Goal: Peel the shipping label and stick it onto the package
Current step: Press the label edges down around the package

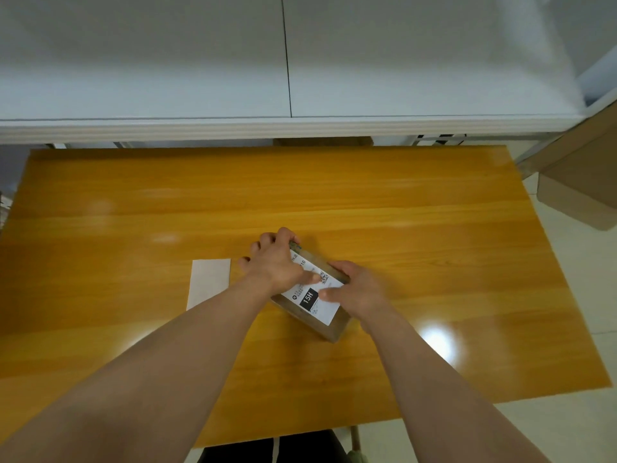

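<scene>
Brown cardboard, a small flat rectangular package [329,324], lies near the middle of the glossy orange-yellow wooden table [400,212], its long axis running diagonally from far-left to near-right. On its top face sits the white rectangular shipping label [325,304], aligned with that same diagonal and seemingly already laid down, so the job looks close to done, with only smoothing left. The left hand [273,259] covers the far-left end of the package, fingers curled over its far edge and the thumb stretched flat across the label's middle. The right hand [355,287] rests on the right long side, fingers bent over the edge and the thumb pressing on the label; neither hand pinches anything, both bear down flat. The uncovered near-right end of the label lies closest to the right hand, so any further pressing would probably travel along the diagonal toward that corner. Legible print includes a black block reading "15H", a small QR code, and digits that look like "10"; the finer text is too small to read. A plain pale rectangular backing sheet [208,284] lies just left of the left forearm, apart from the package.
</scene>
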Demonstrator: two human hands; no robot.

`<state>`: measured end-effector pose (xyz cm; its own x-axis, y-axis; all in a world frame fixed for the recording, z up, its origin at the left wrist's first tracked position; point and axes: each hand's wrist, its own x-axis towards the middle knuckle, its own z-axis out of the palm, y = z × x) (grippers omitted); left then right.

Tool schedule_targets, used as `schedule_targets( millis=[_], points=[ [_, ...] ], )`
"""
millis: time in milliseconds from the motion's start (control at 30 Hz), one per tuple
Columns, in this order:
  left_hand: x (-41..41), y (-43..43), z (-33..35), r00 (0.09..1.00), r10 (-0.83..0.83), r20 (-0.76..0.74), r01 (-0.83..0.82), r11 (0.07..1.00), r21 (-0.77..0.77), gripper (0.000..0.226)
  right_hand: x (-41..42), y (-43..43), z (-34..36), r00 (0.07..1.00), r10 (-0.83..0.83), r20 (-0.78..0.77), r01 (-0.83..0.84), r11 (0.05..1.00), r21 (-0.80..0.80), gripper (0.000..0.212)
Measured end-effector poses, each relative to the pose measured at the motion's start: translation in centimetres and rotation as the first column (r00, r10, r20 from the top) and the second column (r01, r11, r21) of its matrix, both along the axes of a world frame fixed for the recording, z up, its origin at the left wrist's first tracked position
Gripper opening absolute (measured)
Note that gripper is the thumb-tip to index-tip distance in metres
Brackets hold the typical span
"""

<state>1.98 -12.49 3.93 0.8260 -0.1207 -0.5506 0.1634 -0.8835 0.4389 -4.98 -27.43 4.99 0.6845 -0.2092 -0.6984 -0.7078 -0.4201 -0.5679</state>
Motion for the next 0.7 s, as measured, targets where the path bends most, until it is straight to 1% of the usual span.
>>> schedule_targets(
  millis=[100,167,233,300,367,500,567,633,700],
  points=[
    [0.0,0.0,-0.1,1.000,0.029,0.001,-0.029,1.000,-0.009,0.068,0.7,0.3,-0.2,0.999,-0.040,0.031,0.040,0.999,-0.020,0.061],
    [0.1,0.0,-0.3,0.997,0.072,0.010,-0.072,0.997,-0.012,0.056,1.1,0.3,-0.2,0.998,-0.051,0.036,0.052,0.998,-0.021,0.053],
    [0.4,-0.1,-0.5,0.991,0.129,0.028,-0.128,0.991,-0.025,0.042,1.4,0.3,-0.2,0.997,-0.063,0.044,0.063,0.998,-0.015,0.049],
    [0.5,-0.2,-0.9,0.986,0.163,0.048,-0.161,0.986,-0.033,0.032,1.8,0.4,-0.5,0.996,-0.078,0.042,0.079,0.997,-0.011,0.046],
    [0.5,-0.2,-1.1,0.983,0.175,0.063,-0.173,0.984,-0.034,0.027,2.1,0.4,-1.0,0.995,-0.085,0.050,0.085,0.996,0.003,0.042],
    [0.4,-0.3,-1.2,0.975,0.204,0.085,-0.201,0.979,-0.037,0.020,2.6,0.2,-1.3,0.997,-0.048,0.063,0.050,0.998,-0.030,0.039],
    [0.4,-0.3,-1.2,0.973,0.211,0.090,-0.208,0.977,-0.041,0.019,2.7,0.2,-1.2,0.997,-0.024,0.076,0.027,0.999,-0.046,0.038],
    [0.4,-0.2,-1.1,0.980,0.182,0.081,-0.181,0.983,-0.028,0.023,2.7,0.2,-1.2,0.996,0.013,0.091,-0.007,0.998,-0.062,0.038],
    [0.2,-0.2,-1.1,0.993,0.065,0.094,-0.068,0.997,0.031,0.044,2.6,0.1,-1.0,0.994,0.042,0.101,-0.036,0.998,-0.058,0.038]
  ],
)
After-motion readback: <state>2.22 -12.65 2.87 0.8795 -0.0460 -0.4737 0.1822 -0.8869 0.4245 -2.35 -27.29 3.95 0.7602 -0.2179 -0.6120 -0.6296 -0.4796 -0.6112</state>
